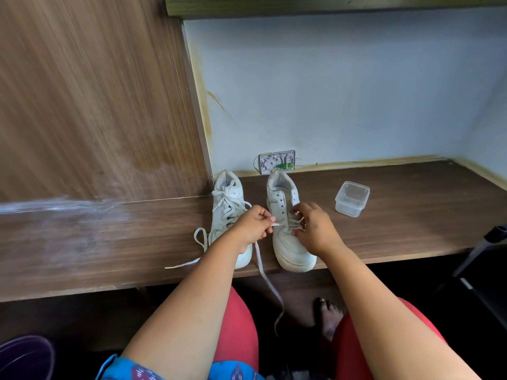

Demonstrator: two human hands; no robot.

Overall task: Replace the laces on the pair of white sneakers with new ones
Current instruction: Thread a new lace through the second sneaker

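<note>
Head view: two hands work a lace on the right-hand sneaker of a white pair on a wooden desk.

The left hand (253,224) pinches a white lace (262,266) that runs down past the desk edge and hangs over the lap. The right hand (312,229) rests on the right sneaker (288,242), its fingers curled at the lace rows; they seem to grip a strand, though the fingertips are partly hidden. This shoe's upper eyelets are bare. The left sneaker (227,204) stands just beside it, laced, with loose ends trailing on the desk (109,242). A clear plastic container (352,198) sits near, to the right.
</note>
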